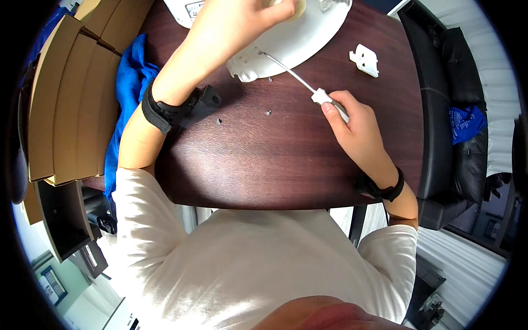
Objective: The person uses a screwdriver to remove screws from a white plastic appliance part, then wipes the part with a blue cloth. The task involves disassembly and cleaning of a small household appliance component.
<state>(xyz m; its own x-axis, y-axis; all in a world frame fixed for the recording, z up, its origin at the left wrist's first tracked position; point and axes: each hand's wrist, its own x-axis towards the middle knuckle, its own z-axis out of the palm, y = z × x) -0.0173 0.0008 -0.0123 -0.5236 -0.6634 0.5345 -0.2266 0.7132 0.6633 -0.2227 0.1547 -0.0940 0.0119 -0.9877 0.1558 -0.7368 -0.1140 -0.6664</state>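
My right hand [355,124] grips a screwdriver [322,96] with a white and grey handle. Its thin metal shaft slants up and left, and the tip meets a white plastic housing [300,47] near small holes at its lower left. At the top edge, my left hand [261,14] is closed around a cream-coloured rounded part [300,10] over the housing; some fingers are hidden. Small loose screws lie on the table: one screw [270,80] just below the housing, another screw [269,113] nearer me and a third screw [219,121] to the left.
A white plastic bracket [365,60] lies right of the housing on the dark reddish-brown table [286,165]. At the left are cardboard boxes [69,110] and a blue cloth [129,77]. A black sofa [440,110] stands right of the table, a blue bag [467,124] on it.
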